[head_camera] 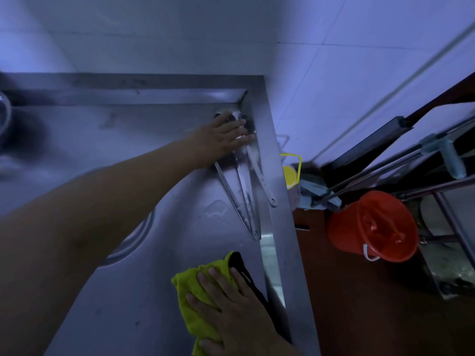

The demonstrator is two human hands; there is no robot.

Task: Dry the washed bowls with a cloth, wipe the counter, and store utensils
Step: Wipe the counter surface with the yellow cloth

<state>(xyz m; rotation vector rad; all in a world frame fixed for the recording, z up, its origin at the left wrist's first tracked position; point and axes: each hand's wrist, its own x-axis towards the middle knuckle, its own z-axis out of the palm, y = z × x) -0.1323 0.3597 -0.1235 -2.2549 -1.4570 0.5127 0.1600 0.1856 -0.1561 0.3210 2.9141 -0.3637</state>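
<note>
1. Head view, looking down on a steel tabletop (pixel 144 291) with a raised rim along its back and right edges.
2. Left hand (pixel 221 140) stretched to the far right corner, fingers straight and slightly spread, lying flat over the bowl ends of the metal utensils (pixel 244 191) — gripping nothing, as far as can be told.
3. Utensils lying along the right edge, long handles fanned toward the near side; one ladle (pixel 262 176) just beside the rim, a pair of tongs (pixel 241 201) next to it.
4. Right hand (pixel 231 312) at the near right edge, fingers straight and spread, pressing flat on a yellow-green cloth (pixel 190 291); cloth bunched on the tabletop, a dark strip (pixel 246 276) at its right side.
5. Small water puddle (pixel 216 209) between utensils and cloth.
6. Curved rim of a steel bowl (pixel 133 237) partly hidden under the left forearm.
7. Beyond the right edge, on the floor — an orange bucket (pixel 372 227), a brush (pixel 318 194) and a metal rack (pixel 437 201).
</note>
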